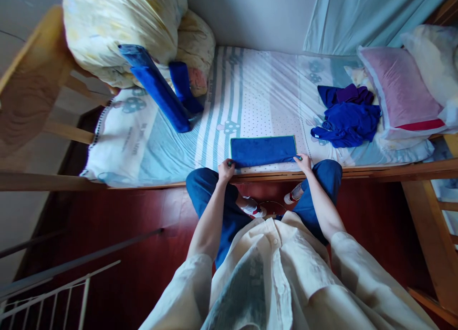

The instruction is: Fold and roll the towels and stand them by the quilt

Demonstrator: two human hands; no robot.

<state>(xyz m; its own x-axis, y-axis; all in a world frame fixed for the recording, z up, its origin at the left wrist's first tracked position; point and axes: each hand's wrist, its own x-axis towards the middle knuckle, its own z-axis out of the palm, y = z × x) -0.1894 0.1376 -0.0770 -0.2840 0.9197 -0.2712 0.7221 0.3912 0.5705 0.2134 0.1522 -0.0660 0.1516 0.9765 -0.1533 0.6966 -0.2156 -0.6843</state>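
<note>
A blue cloth (264, 150) with a thin green edge lies as a flat rectangle at the near edge of the bed. My left hand (226, 170) pinches its near left corner. At the near right corner, my right hand (303, 162) is closed on the same cloth. A bit of green edging shows at the fingers of each hand. The cloth's far edge rests on the patterned sheet (265, 101).
Long blue folded pieces (161, 94) lean on a yellow quilt (125, 25) at the left. A crumpled blue garment (352, 122) lies near a pink pillow (400, 87) at the right. The wooden bed rail (393, 171) runs along the near side.
</note>
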